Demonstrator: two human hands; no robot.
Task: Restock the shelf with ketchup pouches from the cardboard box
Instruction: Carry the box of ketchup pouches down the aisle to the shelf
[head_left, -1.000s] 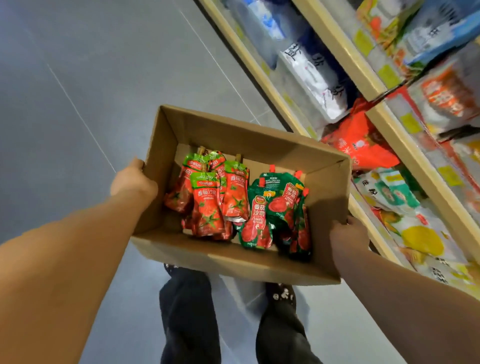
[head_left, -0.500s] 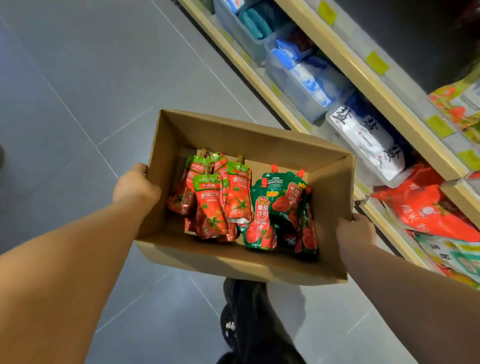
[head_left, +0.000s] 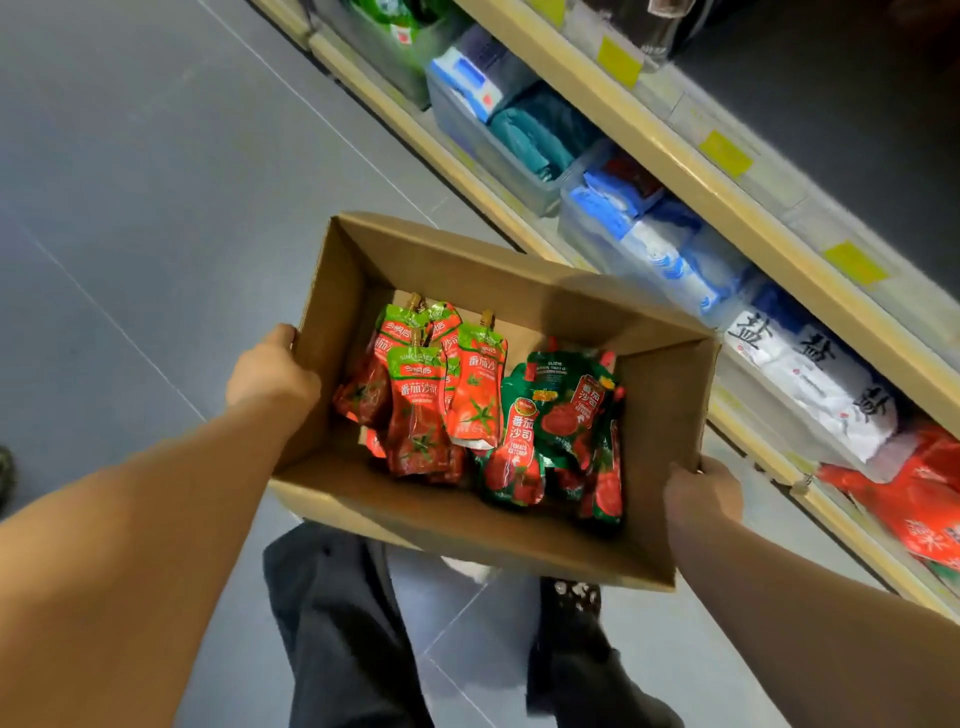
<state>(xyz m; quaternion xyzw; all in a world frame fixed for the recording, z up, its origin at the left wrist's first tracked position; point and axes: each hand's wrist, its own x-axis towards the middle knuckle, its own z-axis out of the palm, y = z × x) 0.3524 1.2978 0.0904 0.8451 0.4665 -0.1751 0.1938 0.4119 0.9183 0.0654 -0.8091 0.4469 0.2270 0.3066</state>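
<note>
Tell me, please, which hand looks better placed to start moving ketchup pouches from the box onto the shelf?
Probably the right hand: it grips the cardboard box wall on the shelf side, beside the dark-green pouches. The left hand holds the far wall, so it could keep supporting the box.

- Fingers of the left hand (head_left: 272, 371) hidden behind the cardboard box (head_left: 447, 525) wall, at nine o'clock.
- Red bags (head_left: 914, 499) at four o'clock: blurred, cut by the edge.

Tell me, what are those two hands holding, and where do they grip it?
Both carry the cardboard box of ketchup pouches. The left hand grips its left side wall; the right hand grips the right wall near the front corner.
</note>
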